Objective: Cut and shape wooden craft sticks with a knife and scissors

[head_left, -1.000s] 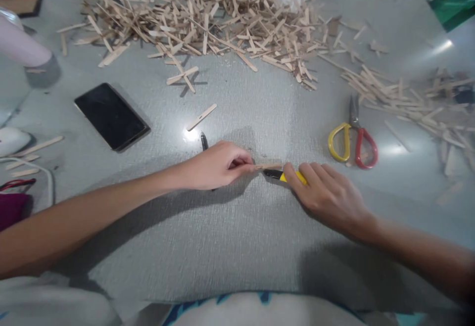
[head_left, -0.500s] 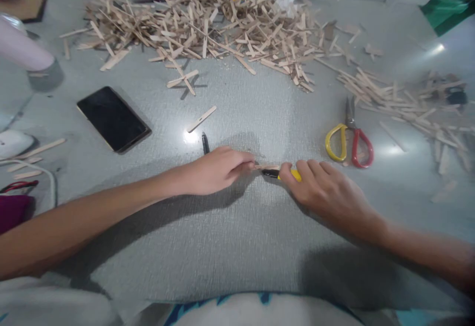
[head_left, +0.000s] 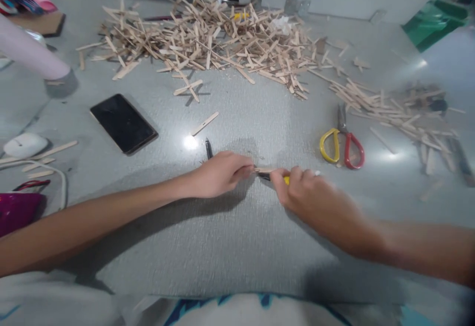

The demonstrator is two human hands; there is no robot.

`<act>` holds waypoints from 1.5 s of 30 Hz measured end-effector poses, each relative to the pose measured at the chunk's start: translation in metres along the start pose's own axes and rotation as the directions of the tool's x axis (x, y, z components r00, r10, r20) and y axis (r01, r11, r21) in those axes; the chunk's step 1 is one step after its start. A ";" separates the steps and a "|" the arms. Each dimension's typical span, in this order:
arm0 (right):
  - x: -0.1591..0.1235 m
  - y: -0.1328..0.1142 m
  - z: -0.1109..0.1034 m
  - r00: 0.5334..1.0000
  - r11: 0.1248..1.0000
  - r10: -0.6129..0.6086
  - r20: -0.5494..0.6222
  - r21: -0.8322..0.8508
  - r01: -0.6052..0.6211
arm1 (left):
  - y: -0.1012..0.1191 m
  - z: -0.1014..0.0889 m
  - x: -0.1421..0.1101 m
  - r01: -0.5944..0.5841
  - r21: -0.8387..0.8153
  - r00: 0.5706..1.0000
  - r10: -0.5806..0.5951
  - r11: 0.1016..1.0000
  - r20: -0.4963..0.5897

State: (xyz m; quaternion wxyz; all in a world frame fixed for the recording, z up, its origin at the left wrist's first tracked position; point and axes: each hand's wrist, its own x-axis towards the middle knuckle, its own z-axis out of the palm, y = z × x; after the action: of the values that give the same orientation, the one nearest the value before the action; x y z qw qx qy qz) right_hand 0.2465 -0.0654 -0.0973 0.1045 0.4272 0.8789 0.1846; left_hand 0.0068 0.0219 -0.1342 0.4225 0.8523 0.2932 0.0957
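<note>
My left hand (head_left: 226,173) is closed, pinching one end of a thin wooden craft stick (head_left: 264,170) low over the table. Wrapped round the yellow handle of a utility knife (head_left: 287,180) is my right hand (head_left: 308,192). The knife's dark front end (head_left: 264,176) lies along the stick, close to my left fingertips. Exactly where the blade meets the wood is too small to tell. Just behind my left hand a black pen (head_left: 208,147) lies partly hidden. A single craft stick with a small slot (head_left: 205,123) rests beyond the pen.
A large heap of craft sticks (head_left: 208,39) spreads along the back, with more sticks (head_left: 386,106) at the right. Scissors with yellow and red handles (head_left: 343,143) lie right of my hands. At the left are a phone (head_left: 124,123), a white mouse (head_left: 25,144) and a pink cylinder (head_left: 33,51).
My right hand has shifted slightly left along the stick, closer to my left hand, with the knife in it. The camera has tilted up a little, showing more of the back.
</note>
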 end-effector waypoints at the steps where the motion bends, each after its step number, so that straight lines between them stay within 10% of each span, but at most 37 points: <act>1: 0.001 -0.001 -0.001 1.000 1.000 0.002 0.004 -0.007 -0.002 | -0.001 0.001 -0.001 -0.005 0.007 1.000 0.005 1.000 -0.013; 8: 0.007 0.022 0.025 0.987 0.987 -0.160 0.013 -0.027 0.161 | -0.007 0.011 -0.002 0.015 0.089 0.998 -0.010 0.996 -0.061; 22: 0.011 0.008 0.005 0.985 0.992 0.011 0.171 0.125 -0.033 | -0.008 0.016 -0.001 0.007 0.136 0.994 0.008 0.991 -0.106; 28: 0.011 0.014 -0.009 0.947 0.936 0.065 0.315 0.310 -0.167 | -0.001 0.004 0.000 0.092 -0.232 0.991 -0.111 0.968 -0.073; 32: 0.009 0.038 -0.008 0.900 0.616 0.099 0.426 0.684 -0.391 | -0.001 0.008 0.000 0.089 -0.558 0.963 -0.213 0.825 -0.162; 38: 0.001 0.047 0.001 0.896 -0.029 -0.144 0.420 0.903 -0.428 | -0.002 0.023 0.000 -0.004 -0.354 0.968 -0.086 0.935 -0.236; 45: 0.000 0.032 0.008 0.930 -0.269 -0.158 0.333 0.891 -0.365 | -0.004 0.024 0.001 -0.018 -0.263 0.956 -0.060 0.965 -0.287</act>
State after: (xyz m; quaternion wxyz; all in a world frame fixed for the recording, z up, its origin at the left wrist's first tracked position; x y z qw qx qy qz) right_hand 0.2720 -0.0459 -0.0911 -0.1484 0.4397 0.6022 -0.6496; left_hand 0.0155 0.0084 -0.1528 0.4847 0.7620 0.3463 0.2539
